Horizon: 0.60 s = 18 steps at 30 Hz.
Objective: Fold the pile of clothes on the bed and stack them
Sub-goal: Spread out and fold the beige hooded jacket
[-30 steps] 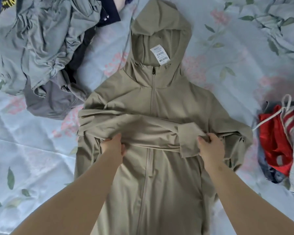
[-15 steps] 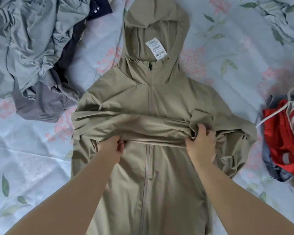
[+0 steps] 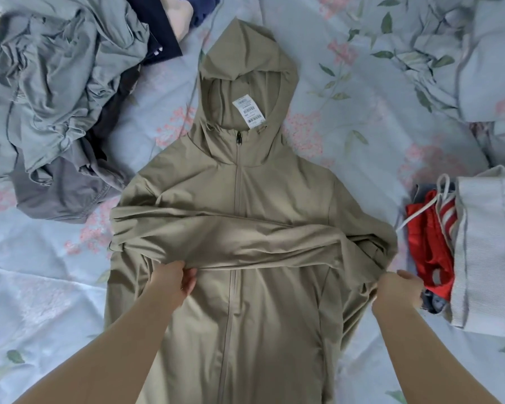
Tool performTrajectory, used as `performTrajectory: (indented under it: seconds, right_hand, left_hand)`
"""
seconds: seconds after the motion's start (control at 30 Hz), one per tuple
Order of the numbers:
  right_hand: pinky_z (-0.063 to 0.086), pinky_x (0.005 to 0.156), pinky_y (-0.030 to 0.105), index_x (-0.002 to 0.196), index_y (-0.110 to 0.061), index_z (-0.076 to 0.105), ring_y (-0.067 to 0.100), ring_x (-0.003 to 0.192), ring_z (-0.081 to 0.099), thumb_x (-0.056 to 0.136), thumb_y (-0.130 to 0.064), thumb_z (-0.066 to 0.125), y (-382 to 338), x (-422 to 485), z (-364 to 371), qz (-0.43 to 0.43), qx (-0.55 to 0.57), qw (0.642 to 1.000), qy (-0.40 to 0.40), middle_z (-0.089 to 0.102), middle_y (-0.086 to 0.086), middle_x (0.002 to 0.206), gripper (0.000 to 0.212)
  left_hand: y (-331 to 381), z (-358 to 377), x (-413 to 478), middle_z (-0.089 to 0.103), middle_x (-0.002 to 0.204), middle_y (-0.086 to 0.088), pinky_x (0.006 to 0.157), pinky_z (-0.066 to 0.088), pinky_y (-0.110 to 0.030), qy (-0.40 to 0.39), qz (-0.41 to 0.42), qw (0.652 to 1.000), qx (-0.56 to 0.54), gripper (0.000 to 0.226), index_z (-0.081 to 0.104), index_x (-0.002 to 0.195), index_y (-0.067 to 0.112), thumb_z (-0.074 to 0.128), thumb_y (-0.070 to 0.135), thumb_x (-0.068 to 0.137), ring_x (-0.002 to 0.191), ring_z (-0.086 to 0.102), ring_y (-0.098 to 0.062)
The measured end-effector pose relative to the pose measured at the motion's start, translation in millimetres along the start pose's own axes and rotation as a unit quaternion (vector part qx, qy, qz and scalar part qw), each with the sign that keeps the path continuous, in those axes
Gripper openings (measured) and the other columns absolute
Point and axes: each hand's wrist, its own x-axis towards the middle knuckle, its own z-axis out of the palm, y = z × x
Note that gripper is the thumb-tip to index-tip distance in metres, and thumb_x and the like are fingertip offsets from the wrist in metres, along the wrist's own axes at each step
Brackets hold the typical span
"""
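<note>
**Sleeve laid across the chest, right hand gone out to the side.**

The flowered bed sheet (image 3: 56, 287) lies under everything. On it, front-up ahead of both hands, is the khaki hooded jacket (image 3: 245, 330), its sleeve (image 3: 231, 237) now folded across the chest. The right hand (image 3: 397, 293), at the cuff near the zip a moment ago, has shifted outward and seems to grip the jacket's bunched side edge, though its fingers are partly hidden. The left hand (image 3: 172, 282) stays pinching the sleeve's lower edge. A side fold looks next. Beyond the left hand sits the unfolded grey pile (image 3: 56, 83). Just outside the right hand, the folded stack (image 3: 484, 243) and a red garment (image 3: 426, 243) crowd the jacket's edge.
</note>
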Motion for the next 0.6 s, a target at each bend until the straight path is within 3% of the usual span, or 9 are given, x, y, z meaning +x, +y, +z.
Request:
performTrajectory:
  seconds: [0.1,0.2,0.27,0.33,0.4,0.47,0.53,0.6]
  right_hand:
    - [0.043,0.075,0.035,0.129,-0.007,0.044,0.027,0.089,0.049,0.092,-0.024,0.051,3.9,-4.9,19.2,-0.001,0.042,0.999,-0.035,0.05,0.013,0.109,0.042]
    - [0.052,0.08,0.048,0.136,-0.025,0.035,0.029,0.094,0.051,0.083,-0.043,0.064,3.8,-10.8,39.1,0.107,0.076,0.986,-0.106,0.046,0.007,0.12,0.063]
    - [0.052,0.083,0.054,0.138,-0.03,0.03,0.032,0.098,0.049,0.082,-0.032,0.066,8.9,-13.7,47.2,0.106,-0.014,0.985,-0.136,0.042,0.01,0.13,0.067]
    - [0.054,0.082,0.055,0.122,-0.014,0.045,0.037,0.095,0.053,0.084,-0.013,0.059,15.8,-9.5,50.4,0.019,-0.11,0.984,-0.139,0.048,0.021,0.125,0.04]
    - [0.053,0.082,0.051,0.096,-0.005,0.052,0.041,0.087,0.058,0.085,0.0,0.052,12.9,-7.1,45.8,-0.067,-0.093,0.987,-0.116,0.059,0.025,0.105,0.012]
    - [0.048,0.077,0.039,0.094,-0.002,0.058,0.032,0.082,0.057,0.083,0.001,0.048,3.0,-4.5,33.7,-0.14,-0.042,0.988,-0.056,0.06,0.017,0.092,0.015]
    - [0.042,0.081,0.034,0.117,-0.003,0.058,0.027,0.095,0.054,0.084,-0.001,0.045,-7.4,-5.8,20.9,-0.167,-0.021,0.985,0.023,0.059,0.011,0.106,0.035]
    - [0.039,0.095,0.043,0.136,-0.008,0.042,0.037,0.118,0.046,0.086,-0.003,0.045,-10.9,-15.7,13.3,-0.165,-0.078,0.981,0.06,0.047,0.017,0.133,0.051]
  left_hand:
    - [-0.2,2.3,-2.5,0.054,0.075,-0.006,0.038,0.049,-0.018,-0.014,-0.017,1.0,-0.012,0.002,0.051,0.097,0.013,0.049,0.012,0.096,0.042,0.059,-0.012]
    - [0.9,5.9,-1.6,0.06,0.115,-0.01,0.082,0.053,-0.03,-0.027,-0.027,0.999,-0.035,0.03,0.048,0.127,0.009,0.049,0.012,0.097,0.1,0.063,-0.026]
    - [3.3,9.3,-4.2,0.05,0.133,-0.013,0.1,0.044,-0.04,-0.043,-0.026,0.996,-0.067,0.036,0.042,0.134,0.004,0.045,0.008,0.098,0.123,0.051,-0.029]
    - [8.8,10.5,-8.3,0.052,0.128,-0.014,0.096,0.046,-0.041,-0.06,-0.017,0.993,-0.102,0.032,0.046,0.13,0.004,0.041,0.002,0.099,0.12,0.052,-0.028]
    - [16.7,9.6,-11.8,0.059,0.11,-0.008,0.078,0.055,-0.033,-0.094,-0.002,0.986,-0.141,0.02,0.055,0.107,0.008,0.039,0.001,0.098,0.1,0.061,-0.022]
    - [21.5,6.3,-17.6,0.067,0.089,-0.003,0.061,0.059,-0.029,-0.153,-0.005,0.979,-0.132,0.021,0.057,0.092,0.013,0.039,0.003,0.099,0.073,0.066,-0.014]
    - [21.5,3.5,-21.1,0.07,0.078,-0.001,0.062,0.057,-0.03,-0.185,-0.021,0.981,0.049,0.02,0.057,0.099,0.012,0.039,0.004,0.099,0.064,0.067,-0.011]
    - [9.8,1.1,-26.2,0.068,0.084,0.001,0.073,0.053,-0.032,-0.203,-0.016,0.922,0.33,0.018,0.057,0.104,0.01,0.039,0.011,0.1,0.077,0.066,-0.011]
